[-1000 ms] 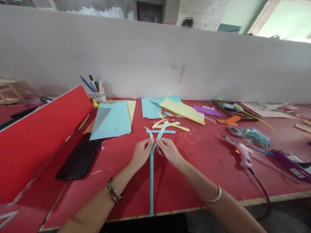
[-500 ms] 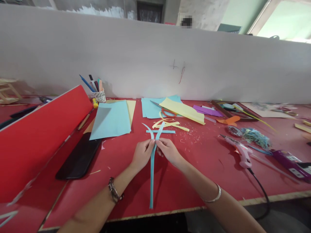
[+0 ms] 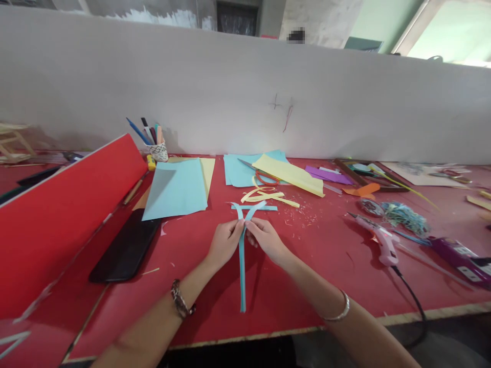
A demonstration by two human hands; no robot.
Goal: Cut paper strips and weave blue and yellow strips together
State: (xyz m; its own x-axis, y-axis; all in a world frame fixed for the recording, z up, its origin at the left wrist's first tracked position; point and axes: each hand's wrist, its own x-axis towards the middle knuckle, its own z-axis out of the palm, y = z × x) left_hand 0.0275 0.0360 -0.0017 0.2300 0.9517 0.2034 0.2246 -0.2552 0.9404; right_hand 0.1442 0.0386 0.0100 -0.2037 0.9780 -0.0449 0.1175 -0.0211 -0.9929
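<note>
Between my two hands is a light blue paper strip (image 3: 242, 276), split at its far end into two curling tails. My left hand (image 3: 226, 240) pinches the left tail near the fork. Its right tail is pinched by my right hand (image 3: 266, 238), close beside the left. Below the fingers the unsplit length hangs toward the table's front edge. Just beyond the hands lies another blue paper strip (image 3: 268, 208), partly behind the tails. Several yellow paper strips (image 3: 276, 196) lie past it, with orange-handled scissors (image 3: 267, 178) partly under a yellow sheet (image 3: 291, 175).
Blue sheets (image 3: 176, 186) and a black phone (image 3: 125, 250) lie left, beside a red board (image 3: 72, 220) and a pen cup (image 3: 157, 152). On the right are a pink glue gun (image 3: 379, 237) with its cord, shredded paper (image 3: 404, 217) and a purple device (image 3: 460, 259). A white partition (image 3: 192, 87) stands behind.
The two tails of the blue strip have spread and bent lower, their fork opening wider. The strip's lower end has risen slightly. Both hands stay in nearly the same place.
</note>
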